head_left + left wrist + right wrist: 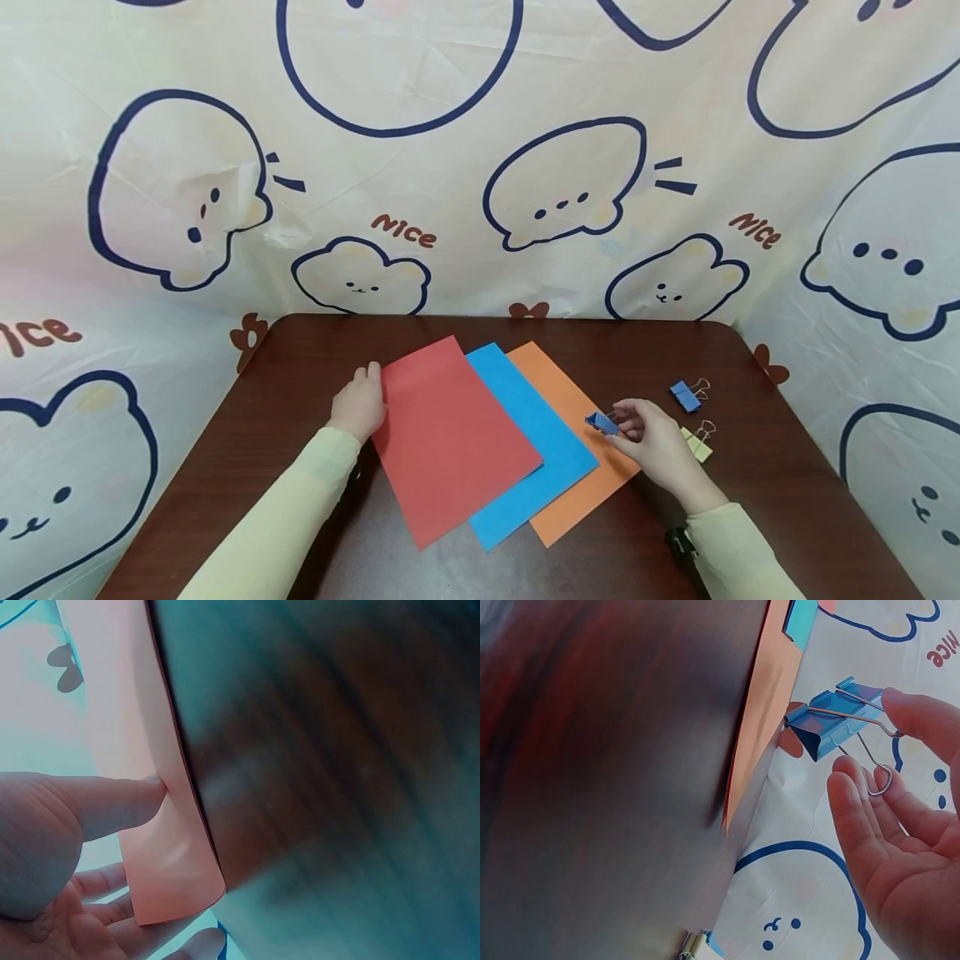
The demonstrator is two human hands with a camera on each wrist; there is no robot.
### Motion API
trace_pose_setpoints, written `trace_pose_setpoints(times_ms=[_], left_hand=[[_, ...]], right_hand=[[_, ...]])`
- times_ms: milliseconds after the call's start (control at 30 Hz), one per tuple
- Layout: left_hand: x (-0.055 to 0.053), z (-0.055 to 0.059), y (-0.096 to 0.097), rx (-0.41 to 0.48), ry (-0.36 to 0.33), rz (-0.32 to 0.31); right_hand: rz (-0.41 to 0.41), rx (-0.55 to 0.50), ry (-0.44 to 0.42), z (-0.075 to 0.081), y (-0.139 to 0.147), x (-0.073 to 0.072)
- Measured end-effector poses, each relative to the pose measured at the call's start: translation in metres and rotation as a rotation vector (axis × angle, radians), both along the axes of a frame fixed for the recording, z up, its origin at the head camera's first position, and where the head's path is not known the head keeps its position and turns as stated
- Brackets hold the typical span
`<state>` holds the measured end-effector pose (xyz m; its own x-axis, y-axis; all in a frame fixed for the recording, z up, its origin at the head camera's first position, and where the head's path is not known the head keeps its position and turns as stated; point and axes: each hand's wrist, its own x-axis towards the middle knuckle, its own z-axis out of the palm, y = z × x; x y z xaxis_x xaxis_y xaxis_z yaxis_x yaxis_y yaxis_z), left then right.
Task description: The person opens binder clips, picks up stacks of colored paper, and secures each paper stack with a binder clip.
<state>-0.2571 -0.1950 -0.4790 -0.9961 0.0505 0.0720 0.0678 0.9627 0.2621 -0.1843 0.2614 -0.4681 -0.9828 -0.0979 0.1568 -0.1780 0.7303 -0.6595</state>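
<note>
A red sheet of paper (453, 454) lies at the left of a fanned set, overlapping a blue sheet (517, 500), which overlaps an orange sheet (577, 508). My left hand (358, 404) pinches the red sheet's left edge, thumb on one face and fingers behind it in the left wrist view. Between the thumb and fingers of my right hand (651, 437) is a blue binder clip (844, 716), held by its wire handles. Both handles stand out from the clip's body. In the head view this clip overlaps the orange sheet's right edge.
Right of my right hand, a second blue binder clip (686, 397) and a pale yellow binder clip (697, 446) lie on the dark brown table (360, 337). A printed cloth (465, 183) hangs behind the table and along its sides.
</note>
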Motion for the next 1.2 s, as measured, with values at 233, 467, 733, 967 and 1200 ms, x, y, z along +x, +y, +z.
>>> trace_pose_setpoints(times_ms=[233,467,733,967,1200], left_hand=[[-0.0005,-0.0004,0.0022,0.005,0.013,0.006],[-0.0018,-0.0022,0.0021,0.009,0.023,0.005],[-0.0003,-0.0003,0.0039,0.011,0.027,0.007],[0.0020,0.0036,0.0043,0.042,0.025,0.004],[0.0014,0.0022,0.0027,0.077,0.007,0.009]], right_hand=[[0.003,0.008,0.007,-0.0005,-0.0001,-0.0019],[0.004,0.004,0.005,0.0008,-0.0007,-0.0028],[0.002,0.005,-0.008,0.0020,-0.0012,-0.0024],[0.000,0.010,-0.007,0.0012,-0.0011,-0.0038],[0.009,0.011,0.008,0.0004,-0.0009,-0.0046]])
